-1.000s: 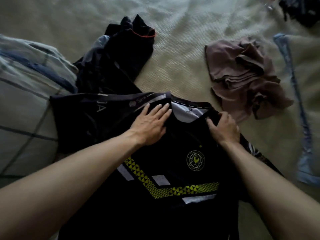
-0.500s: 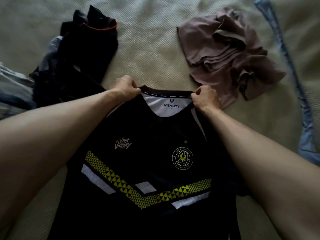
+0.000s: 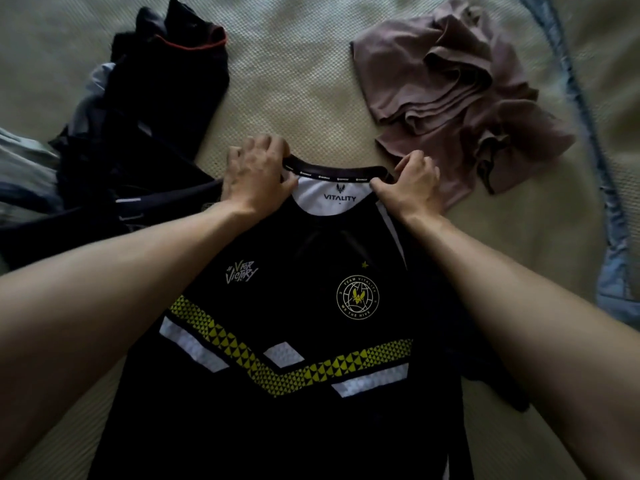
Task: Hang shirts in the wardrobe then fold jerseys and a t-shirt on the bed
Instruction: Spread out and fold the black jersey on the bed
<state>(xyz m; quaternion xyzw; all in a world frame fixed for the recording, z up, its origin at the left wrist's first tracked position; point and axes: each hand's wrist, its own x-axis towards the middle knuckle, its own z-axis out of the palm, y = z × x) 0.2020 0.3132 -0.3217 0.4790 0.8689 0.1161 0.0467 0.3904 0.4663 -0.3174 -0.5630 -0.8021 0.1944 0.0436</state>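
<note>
On the far left we see a heap of dark garments lying crumpled on the bed, apparently jerseys waiting for their turn. Just beside it our left hand pinches the collar of the black jersey, which lies front up across the bed in front of us (yellow chevron band and round crest showing). Our right hand pinches the other side of the same collar, fingers curled over the fabric. Further right a brown t-shirt sits bunched and unfolded, well apart from the jersey.

We judge the folding stage barely begun: this jersey is only being laid out, no folded garment is visible, and the pile and t-shirt remain; the wardrobe is out of sight, so we cannot tell about the hanging.

A second ago our left palm lay flat on the chest; since then both hands have taken the collar and drawn the jersey straight.
</note>
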